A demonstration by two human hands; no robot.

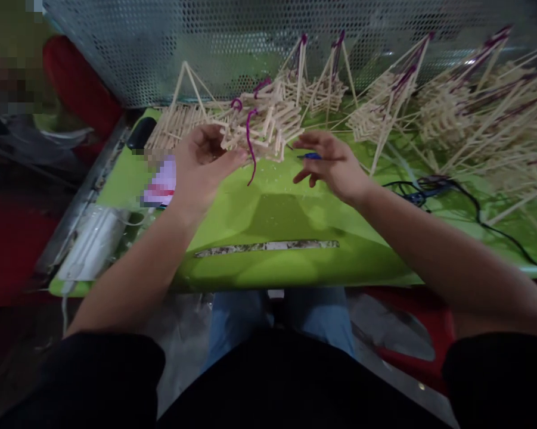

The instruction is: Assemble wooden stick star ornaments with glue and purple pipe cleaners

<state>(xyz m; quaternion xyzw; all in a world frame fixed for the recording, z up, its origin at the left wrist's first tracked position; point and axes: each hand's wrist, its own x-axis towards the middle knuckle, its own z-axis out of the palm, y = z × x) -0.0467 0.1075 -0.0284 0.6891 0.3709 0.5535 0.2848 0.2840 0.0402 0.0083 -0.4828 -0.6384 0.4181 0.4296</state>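
My left hand (201,167) holds up a small structure of pale wooden sticks (261,128) by its left end, fingers curled under it. A purple cord (249,143) hangs down from the structure. My right hand (328,164) hovers just right of the structure, fingers loosely spread, with a blue tool (310,156) lying at its fingertips; I cannot tell whether it grips the tool. Both hands are over a bright green table (272,214).
Several finished stick structures with purple ties (429,101) crowd the back and right of the table. A black cable (465,202) runs along the right. A long grey strip (268,246) lies near the front edge. White bundles (92,241) sit at the left. A perforated metal wall (205,42) stands behind.
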